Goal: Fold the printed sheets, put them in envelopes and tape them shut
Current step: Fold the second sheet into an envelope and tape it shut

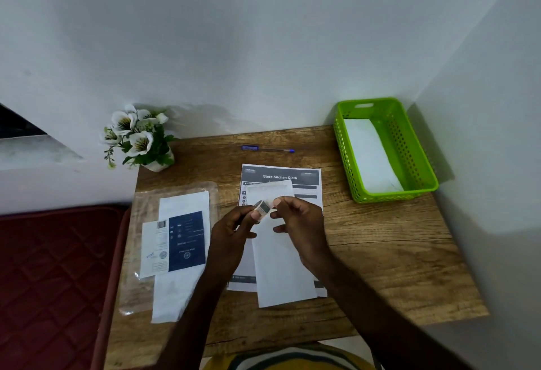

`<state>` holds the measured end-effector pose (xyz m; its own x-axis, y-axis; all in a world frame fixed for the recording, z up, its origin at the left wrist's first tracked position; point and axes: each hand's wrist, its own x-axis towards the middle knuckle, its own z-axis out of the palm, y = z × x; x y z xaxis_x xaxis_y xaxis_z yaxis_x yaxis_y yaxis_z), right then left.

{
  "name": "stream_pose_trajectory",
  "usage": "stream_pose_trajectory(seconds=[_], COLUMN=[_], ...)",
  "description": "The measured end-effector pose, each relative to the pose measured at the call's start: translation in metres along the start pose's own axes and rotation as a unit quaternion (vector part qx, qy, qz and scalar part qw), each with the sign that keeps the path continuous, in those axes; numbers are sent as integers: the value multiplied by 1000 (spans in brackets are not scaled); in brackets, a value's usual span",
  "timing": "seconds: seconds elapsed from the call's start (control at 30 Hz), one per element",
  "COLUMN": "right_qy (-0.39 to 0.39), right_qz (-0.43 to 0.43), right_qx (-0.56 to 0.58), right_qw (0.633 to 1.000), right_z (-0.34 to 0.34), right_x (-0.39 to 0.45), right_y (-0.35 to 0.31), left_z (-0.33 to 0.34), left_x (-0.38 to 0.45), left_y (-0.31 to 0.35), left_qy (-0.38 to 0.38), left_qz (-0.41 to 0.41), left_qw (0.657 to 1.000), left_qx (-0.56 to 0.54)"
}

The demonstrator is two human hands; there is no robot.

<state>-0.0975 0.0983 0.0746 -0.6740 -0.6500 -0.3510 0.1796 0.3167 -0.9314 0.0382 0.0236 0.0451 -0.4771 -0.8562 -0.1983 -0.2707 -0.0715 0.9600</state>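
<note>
A white envelope [281, 267] lies lengthwise on the wooden table [380, 252], on top of a printed sheet [281, 176] headed "Store Kitchen Cloth". Above the envelope's far end I hold a small roll of clear tape [262, 208] between both hands. My left hand [234, 229] pinches the roll from the left. My right hand [295, 217] pinches it from the right with thumb and forefinger. A clear plastic pack of envelopes [175, 249] with a dark blue label lies to the left.
A green plastic basket [421, 164] with a white envelope inside stands at the back right, by the wall. A blue pen [268, 149] lies at the back of the table. A pot of white flowers [140, 138] stands at the back left corner. A dark red cushion [52, 281] lies left of the table.
</note>
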Motion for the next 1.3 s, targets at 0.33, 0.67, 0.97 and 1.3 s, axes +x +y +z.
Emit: stream_pose_trajectory(seconds=[0.33,0.67,0.97,1.3], right_qy=[6,2,-2,3], right_qz=[260,262,279,293], right_qx=[269,271,261,307], right_qw=[927,926,924,905], right_z=[-11,-19,-15,-11], right_x=[13,5,-8,-3], right_y=[-8,2,-1,-1], left_z=[-16,-42,-42,-2], left_x=[11,90,131,42], left_y=[0,-3,-4,-12], left_qy=[2,192,125,113], left_qz=[5,64,10,308], left_qw=[999,908,874,870], left_qx=[38,368,470,368])
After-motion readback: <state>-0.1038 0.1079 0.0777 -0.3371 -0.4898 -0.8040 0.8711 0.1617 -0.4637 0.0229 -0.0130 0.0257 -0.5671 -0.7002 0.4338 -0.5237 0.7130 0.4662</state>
